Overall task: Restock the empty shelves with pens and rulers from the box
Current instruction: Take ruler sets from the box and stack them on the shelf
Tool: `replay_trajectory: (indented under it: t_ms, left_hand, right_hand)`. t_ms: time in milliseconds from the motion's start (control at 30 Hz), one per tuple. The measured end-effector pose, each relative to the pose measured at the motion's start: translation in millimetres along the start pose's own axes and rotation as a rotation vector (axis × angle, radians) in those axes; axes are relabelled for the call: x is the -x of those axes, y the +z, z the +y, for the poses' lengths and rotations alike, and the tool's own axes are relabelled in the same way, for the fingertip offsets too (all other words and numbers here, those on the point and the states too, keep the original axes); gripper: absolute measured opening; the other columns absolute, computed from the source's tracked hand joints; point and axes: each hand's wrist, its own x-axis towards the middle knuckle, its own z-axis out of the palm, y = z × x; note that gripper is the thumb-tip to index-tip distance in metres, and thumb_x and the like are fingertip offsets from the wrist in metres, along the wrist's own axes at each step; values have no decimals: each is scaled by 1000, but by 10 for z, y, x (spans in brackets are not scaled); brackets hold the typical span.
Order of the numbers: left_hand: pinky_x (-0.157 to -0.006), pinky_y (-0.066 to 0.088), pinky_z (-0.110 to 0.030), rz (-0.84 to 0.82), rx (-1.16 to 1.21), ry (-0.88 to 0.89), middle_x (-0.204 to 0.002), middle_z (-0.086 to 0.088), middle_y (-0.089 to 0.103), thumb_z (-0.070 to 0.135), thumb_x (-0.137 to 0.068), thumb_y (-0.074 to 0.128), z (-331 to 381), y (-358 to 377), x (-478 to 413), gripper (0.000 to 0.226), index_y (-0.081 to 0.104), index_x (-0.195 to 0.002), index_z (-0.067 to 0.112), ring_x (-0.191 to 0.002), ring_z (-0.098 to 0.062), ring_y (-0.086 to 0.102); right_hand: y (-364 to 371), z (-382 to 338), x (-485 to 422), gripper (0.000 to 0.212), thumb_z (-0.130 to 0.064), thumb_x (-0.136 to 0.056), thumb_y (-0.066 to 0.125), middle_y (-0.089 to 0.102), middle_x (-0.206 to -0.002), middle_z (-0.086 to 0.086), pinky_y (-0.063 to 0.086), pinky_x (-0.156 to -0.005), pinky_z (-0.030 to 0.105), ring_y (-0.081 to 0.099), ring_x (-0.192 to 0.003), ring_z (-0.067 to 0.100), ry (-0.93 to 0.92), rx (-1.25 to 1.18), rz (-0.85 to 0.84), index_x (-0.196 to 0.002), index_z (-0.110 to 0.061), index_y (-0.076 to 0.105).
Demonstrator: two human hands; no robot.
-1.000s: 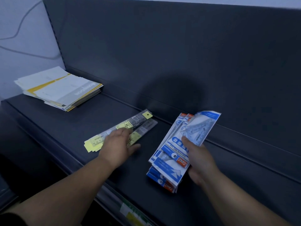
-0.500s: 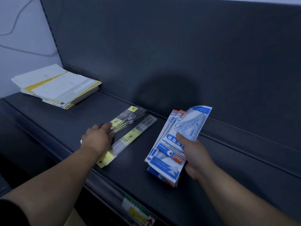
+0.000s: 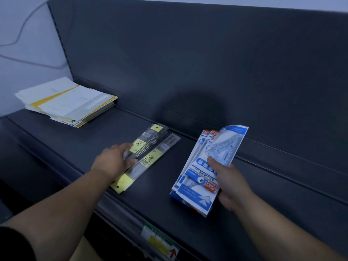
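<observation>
On shelf [image 3: 154,200], left hand [image 3: 111,162] grips ruler packs [image 3: 145,146]; right hand [image 3: 231,183] clamps fanned geometry sets [image 3: 197,193]. Risk: slippery sets slide out from loose grip.

The shelf [image 3: 113,132] is bare between the paper stack [image 3: 69,102] and the ruler packs [image 3: 152,159]. A smaller bare gap lies between those and the geometry packs [image 3: 197,193]. The back panel [image 3: 207,63] blocks behind.
</observation>
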Motion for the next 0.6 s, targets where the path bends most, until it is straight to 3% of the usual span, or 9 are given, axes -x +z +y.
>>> replay_trajectory:
  t_ms: [67,200,433,500,600]
  left_hand:
    - [-98,44,-44,-5,-32,16,-136,-2,54,60,-86,56,26,3,-14,65,35,-143,38,-123,-29,48]
    - [-106,36,-37,-35,34,111,-145,-2,45,38,-95,54,110,45,-77,54,36,-145,33,-132,-27,38]
    - [-97,39,-31,47,51,111,-127,-8,57,22,-95,53,-28,11,-182,46,46,-140,27,-118,-27,50]
    - [-96,40,-31,43,42,85,-126,-9,58,23,-94,54,-98,-19,-204,46,47,-139,28,-117,-28,51]
    - [-105,36,-37,18,-10,45,-142,-6,47,38,-94,53,-79,-54,-186,47,44,-140,34,-129,-29,42]
  right_hand:
    - [-5,3,8,20,-20,-96,61,76,-93,14,60,-65,49,74,-78,32,0,0,1,-114,-12,60]
    - [7,25,-6,23,-21,-96,61,75,-94,14,58,-74,54,73,-84,34,-8,10,1,-117,-12,59]
    - [44,38,-36,22,-21,-96,60,76,-93,14,59,-68,50,73,-79,32,-12,6,15,-115,-10,60]
    - [55,41,-39,22,-21,-96,60,76,-92,14,59,-65,48,74,-77,32,-3,-3,15,-116,-10,60]
    - [79,44,-35,23,-20,-96,60,76,-94,14,59,-62,46,74,-77,31,-2,-7,13,-116,-10,60]
